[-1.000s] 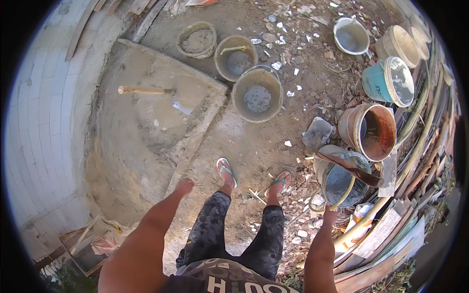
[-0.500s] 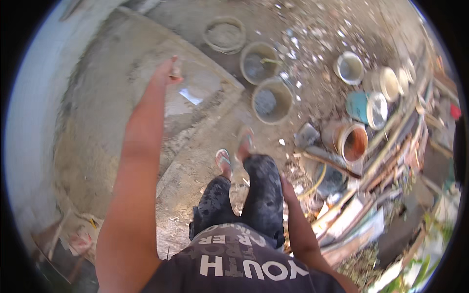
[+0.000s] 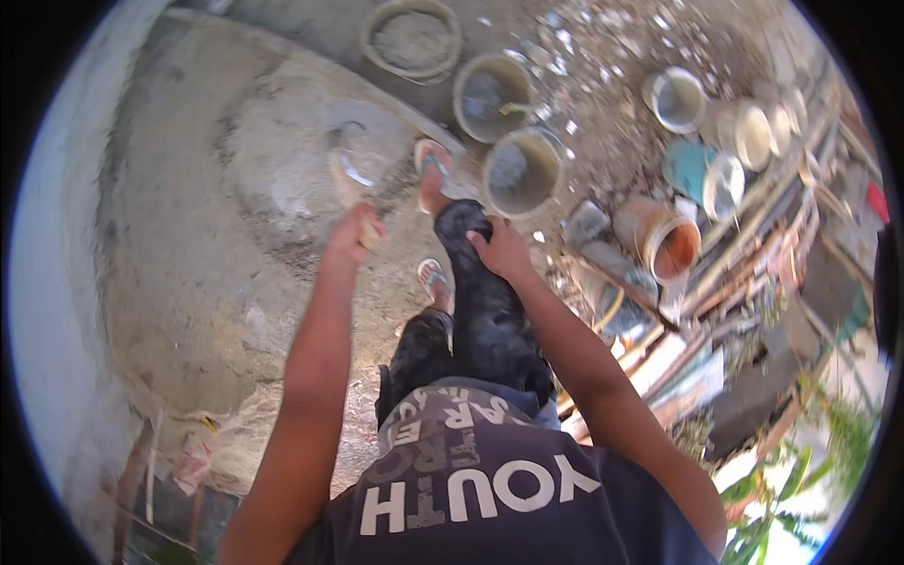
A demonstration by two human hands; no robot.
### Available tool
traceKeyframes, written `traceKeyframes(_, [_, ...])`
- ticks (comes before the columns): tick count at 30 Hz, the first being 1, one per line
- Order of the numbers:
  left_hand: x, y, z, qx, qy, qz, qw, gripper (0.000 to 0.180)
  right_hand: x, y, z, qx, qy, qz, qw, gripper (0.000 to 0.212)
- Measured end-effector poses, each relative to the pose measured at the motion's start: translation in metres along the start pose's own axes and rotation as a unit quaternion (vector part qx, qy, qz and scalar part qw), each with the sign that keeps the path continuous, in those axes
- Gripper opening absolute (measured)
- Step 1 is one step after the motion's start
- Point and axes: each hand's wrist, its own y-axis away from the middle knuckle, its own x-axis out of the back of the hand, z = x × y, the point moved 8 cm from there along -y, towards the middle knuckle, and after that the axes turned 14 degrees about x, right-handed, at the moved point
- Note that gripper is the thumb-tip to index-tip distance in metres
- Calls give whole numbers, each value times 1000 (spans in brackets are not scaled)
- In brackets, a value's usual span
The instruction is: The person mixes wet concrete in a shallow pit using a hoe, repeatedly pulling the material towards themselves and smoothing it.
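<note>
My left hand (image 3: 358, 231) is closed round the pale handle of a trowel (image 3: 350, 174), whose shiny metal blade points away from me. Motion smears the blade, and I cannot tell whether it touches the slab. Below and around it lies a rough cement slab (image 3: 202, 245), with a lighter, damp-looking patch (image 3: 292, 141) near the blade. My right hand (image 3: 506, 250) rests on my right knee, its fingers and thumb spread over the dark trouser leg (image 3: 490, 311). My right foot in a flip-flop (image 3: 431, 160) stands at the slab's edge, ahead of the left.
Beyond the slab stand a basin of grey mix (image 3: 412, 42) and two buckets (image 3: 492, 99) (image 3: 523, 172). At the right are a white bucket (image 3: 676, 101), a turquoise bucket (image 3: 704, 179), a tipped rusty bucket (image 3: 659, 240) and piled wood (image 3: 725, 292). A pale wall (image 3: 66, 254) borders the left.
My left hand has drawn back toward me with the trowel. The right hand has moved forward from beside my thigh onto the knee. My right foot has stepped forward to the slab's edge.
</note>
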Motion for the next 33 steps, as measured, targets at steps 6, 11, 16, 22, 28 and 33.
traceKeyframes(6, [12, 26, -101, 75, 1, 150, 986, 16, -91, -162, -76, 208, 80, -90, 971, 47])
traceKeyframes(11, [18, 15, -139, 16, -44, 227, 973, 27, -228, -187, -93, 171, 133, -327, 920, 93])
traceKeyframes(16, [-10, 1, -165, 39, -44, 190, 980, 38, -301, -229, -73, -116, -252, -184, 943, 46])
traceKeyframes(22, [97, 5, -256, -42, -62, 294, 953, 47, -369, -160, -169, -27, -188, -221, 957, 49])
traceKeyframes(28, [145, -30, -59, -83, 23, 159, 984, 27, -368, -293, -296, 142, -36, -95, 985, 45])
traceKeyframes(33, [170, -41, -59, -38, 89, 80, 992, 33, -428, -321, -254, 40, -5, -163, 986, 33])
